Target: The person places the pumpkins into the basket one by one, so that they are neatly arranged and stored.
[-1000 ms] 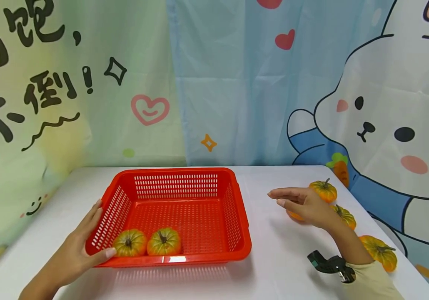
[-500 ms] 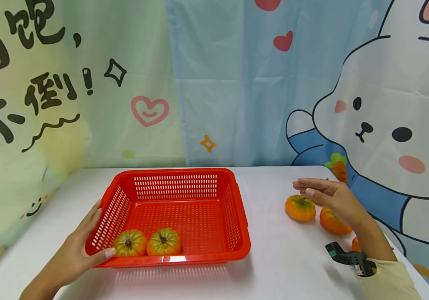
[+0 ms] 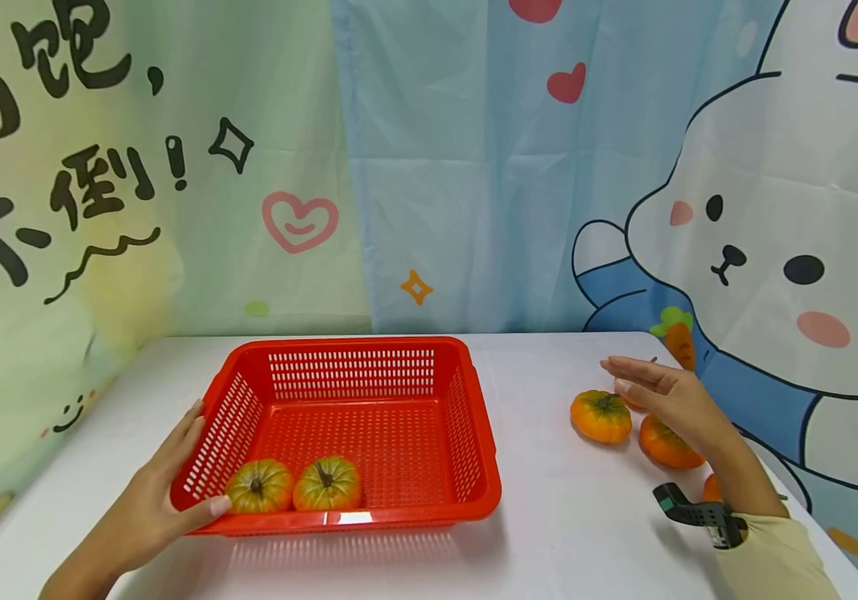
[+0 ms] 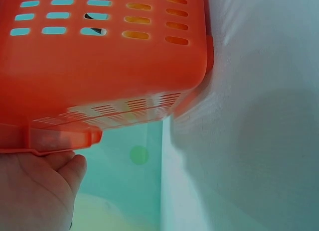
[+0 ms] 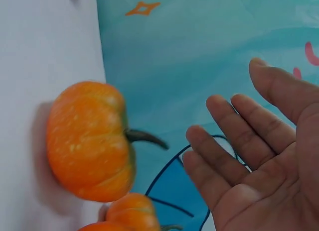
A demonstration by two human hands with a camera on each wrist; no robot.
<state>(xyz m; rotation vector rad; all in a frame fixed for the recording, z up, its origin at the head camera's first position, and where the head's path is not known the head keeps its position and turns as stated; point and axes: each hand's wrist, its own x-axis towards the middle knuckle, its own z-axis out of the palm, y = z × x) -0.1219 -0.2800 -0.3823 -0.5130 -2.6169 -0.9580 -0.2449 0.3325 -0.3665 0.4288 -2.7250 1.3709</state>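
A red plastic basket (image 3: pixel 369 450) with slotted walls stands on the white table, two small green-orange pumpkins (image 3: pixel 260 486) inside along its near wall. My left hand (image 3: pixel 147 496) grips the basket's near left corner, thumb over the rim; the left wrist view has its fingers under the rim (image 4: pixel 50 141). Over the pumpkins at the right hovers my right hand (image 3: pixel 672 400), fingers straight and holding nothing. Nearest to it are an orange pumpkin (image 3: pixel 601 416) with a dark stem and another orange pumpkin (image 3: pixel 667 443), partly covered by the hand.
Another pumpkin (image 3: pixel 712 489) is mostly hidden behind the right wrist, and one more (image 5: pixel 133 211) shows low in the right wrist view. A printed curtain (image 3: pixel 429 167) hangs directly behind the white table (image 3: pixel 541 533).
My right hand has moved right, away from the basket side, uncovering the nearest orange pumpkin; in the last half second it has barely shifted. The left hand and basket have stayed put.
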